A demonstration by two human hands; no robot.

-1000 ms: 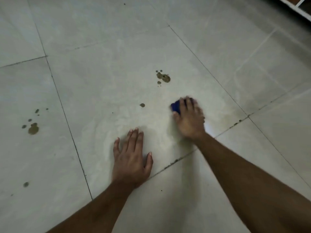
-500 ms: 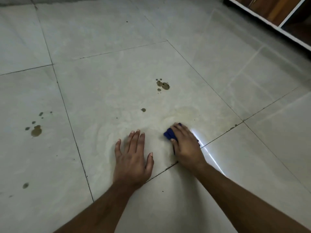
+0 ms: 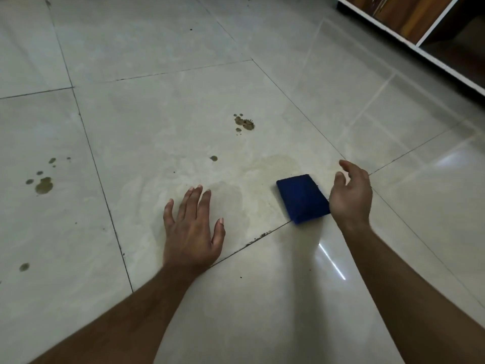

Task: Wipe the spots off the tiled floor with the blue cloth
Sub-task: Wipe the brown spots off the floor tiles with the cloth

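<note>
Beside the folded blue cloth (image 3: 303, 198), right hand (image 3: 350, 195) open; left hand (image 3: 193, 232) splayed flat.

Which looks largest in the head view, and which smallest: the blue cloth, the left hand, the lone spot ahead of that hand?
1. Left hand, flat on the floor, fingers spread.
2. Blue cloth, somewhat smaller in the view; it lies a little farther from the camera, so true sizes may be closer.
3. Lone spot, by far the smallest.
</note>
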